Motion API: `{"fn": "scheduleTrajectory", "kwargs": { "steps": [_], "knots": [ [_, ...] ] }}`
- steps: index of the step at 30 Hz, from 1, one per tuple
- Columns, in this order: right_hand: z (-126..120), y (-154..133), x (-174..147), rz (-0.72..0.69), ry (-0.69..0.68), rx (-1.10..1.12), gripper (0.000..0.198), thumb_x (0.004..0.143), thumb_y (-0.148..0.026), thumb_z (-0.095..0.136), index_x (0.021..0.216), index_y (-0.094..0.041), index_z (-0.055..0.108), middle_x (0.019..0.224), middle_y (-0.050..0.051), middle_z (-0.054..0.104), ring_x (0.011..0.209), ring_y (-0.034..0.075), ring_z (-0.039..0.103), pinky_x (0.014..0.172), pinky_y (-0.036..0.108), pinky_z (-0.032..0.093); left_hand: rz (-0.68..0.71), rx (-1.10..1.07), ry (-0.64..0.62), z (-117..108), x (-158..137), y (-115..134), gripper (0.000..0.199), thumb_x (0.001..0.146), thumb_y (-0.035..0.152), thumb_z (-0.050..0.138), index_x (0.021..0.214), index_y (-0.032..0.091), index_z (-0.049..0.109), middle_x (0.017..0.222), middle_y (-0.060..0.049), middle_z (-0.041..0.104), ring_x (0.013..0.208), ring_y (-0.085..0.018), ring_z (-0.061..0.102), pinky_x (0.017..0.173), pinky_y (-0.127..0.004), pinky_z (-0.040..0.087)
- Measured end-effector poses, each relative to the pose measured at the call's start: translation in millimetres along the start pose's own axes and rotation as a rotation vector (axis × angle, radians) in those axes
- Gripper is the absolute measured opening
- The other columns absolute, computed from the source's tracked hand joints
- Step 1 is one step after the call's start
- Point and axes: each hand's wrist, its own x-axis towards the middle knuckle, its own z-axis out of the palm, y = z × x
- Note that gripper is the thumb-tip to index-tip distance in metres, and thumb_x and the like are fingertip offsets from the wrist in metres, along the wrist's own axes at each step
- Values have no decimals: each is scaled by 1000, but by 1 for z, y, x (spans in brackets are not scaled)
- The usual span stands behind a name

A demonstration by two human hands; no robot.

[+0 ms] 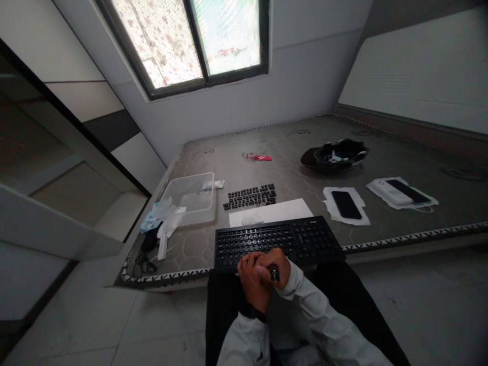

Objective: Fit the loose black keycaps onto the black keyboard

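Observation:
A black keyboard rests across my knees and against the mattress edge; many of its key positions look bare of caps. At its front edge, my left hand has its fingers curled over the keys' lower rows, gripping that edge. Pressed close beside it, my right hand is closed round a dark, rounded tool handle. The handle's butt points toward me, and its working end is hidden by my hands. Loose black keycaps lie in rows on the mattress beyond the keyboard.
Behind the keyboard lies a white sheet. A clear plastic bin stands left, near crumpled wrappers and cables. To the right are a phone on white cloth, another dark device and a black cap. A red packet lies farther back.

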Motion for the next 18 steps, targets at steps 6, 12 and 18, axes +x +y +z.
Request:
{"fn": "scheduleTrajectory", "kwargs": {
  "steps": [6,12,18],
  "knots": [
    [-23,4,-7,46,127,-283,48,94,-33,49,47,-21,45,42,-3,45,38,9,40,43,24,29,-16,-107,75,3,0,-4,18,92,25,51,93,23,68,93,-4,70,95,-21,60,90,-39,43],
    [-38,23,-20,57,-10,-401,13,86,-29,60,85,-23,71,73,2,75,59,16,69,56,24,48,-20,-165,156,-2,0,0,22,96,30,49,98,24,70,96,-3,71,95,-20,62,86,-36,48],
    [-36,31,-26,20,-23,-333,22,78,-32,68,99,-25,73,88,2,78,74,19,74,67,25,56,-42,-247,175,-2,-3,-3,27,98,33,45,100,23,70,98,-5,71,93,-18,63,83,-32,52]
  ]
}}
